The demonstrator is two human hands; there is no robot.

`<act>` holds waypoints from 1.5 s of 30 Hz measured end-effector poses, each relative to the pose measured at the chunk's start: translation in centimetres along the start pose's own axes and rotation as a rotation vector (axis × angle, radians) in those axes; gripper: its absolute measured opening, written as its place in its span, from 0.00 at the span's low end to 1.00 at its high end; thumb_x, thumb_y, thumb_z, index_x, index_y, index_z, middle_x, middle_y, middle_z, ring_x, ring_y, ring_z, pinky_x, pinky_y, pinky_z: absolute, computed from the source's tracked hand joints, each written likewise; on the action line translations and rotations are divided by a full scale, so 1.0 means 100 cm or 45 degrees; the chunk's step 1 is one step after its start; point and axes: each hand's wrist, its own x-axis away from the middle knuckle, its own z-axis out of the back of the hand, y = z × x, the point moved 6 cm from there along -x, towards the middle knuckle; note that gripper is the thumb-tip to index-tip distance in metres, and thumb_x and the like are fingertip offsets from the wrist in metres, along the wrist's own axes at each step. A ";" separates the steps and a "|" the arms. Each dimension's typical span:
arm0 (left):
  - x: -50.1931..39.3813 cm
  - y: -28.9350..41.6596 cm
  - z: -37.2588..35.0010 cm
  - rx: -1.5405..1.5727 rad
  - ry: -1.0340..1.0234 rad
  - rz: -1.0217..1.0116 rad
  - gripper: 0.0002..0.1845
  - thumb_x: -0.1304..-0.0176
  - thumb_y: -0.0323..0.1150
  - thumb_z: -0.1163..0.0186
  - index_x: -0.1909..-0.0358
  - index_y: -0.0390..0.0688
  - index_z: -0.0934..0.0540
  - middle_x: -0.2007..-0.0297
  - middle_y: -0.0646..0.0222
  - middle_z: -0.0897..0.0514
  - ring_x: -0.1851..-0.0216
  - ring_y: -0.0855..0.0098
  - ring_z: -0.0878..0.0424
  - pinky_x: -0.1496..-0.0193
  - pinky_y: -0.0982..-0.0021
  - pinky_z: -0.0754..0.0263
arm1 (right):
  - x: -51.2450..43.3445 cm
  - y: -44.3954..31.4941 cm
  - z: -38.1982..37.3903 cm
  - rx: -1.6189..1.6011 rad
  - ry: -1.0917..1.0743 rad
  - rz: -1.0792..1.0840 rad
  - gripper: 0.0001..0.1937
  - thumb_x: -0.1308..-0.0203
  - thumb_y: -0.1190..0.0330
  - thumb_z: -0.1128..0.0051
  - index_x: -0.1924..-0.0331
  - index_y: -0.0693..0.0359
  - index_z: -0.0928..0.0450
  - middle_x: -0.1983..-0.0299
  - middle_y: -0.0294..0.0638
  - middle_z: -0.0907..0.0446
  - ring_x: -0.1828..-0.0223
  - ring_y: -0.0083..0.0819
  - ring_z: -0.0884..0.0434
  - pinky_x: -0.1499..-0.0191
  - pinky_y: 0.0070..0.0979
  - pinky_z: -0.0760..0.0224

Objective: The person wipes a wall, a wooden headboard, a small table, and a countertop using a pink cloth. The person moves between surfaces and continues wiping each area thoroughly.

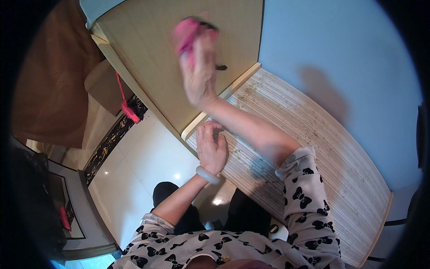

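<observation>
My right hand (201, 72), blurred, is shut on a bunched pink cloth (186, 35) in front of an upright wooden panel (147, 50). Whether the cloth touches the wood cannot be made out. Just right of that hand, a small dark fitting (221, 68) shows on the panel. My left hand (211, 148) lies on the corner of a striped surface (336, 188), fingers loosely bent, thumb apart, holding nothing. A pale bangle (207, 175) circles that wrist. Small brownish marks or crumbs (248, 92) speckle the stripes.
A wooden edge strip (240, 80) separates the panel from the striped surface. Along the right runs a light blue wall (339, 50). To the left, a pink brush-like thing (130, 112) hangs above glossy floor tiles (134, 164), near a brown hanging sheet (50, 77).
</observation>
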 end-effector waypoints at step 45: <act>0.001 -0.010 -0.003 0.174 0.108 -0.008 0.11 0.47 0.20 0.45 0.60 0.37 0.27 0.55 0.57 0.26 0.53 0.57 0.27 0.50 0.64 0.32 | -0.007 0.150 0.050 0.670 0.012 -0.516 0.13 0.37 0.69 0.53 0.50 0.64 0.33 0.50 0.54 0.27 0.49 0.54 0.30 0.47 0.49 0.39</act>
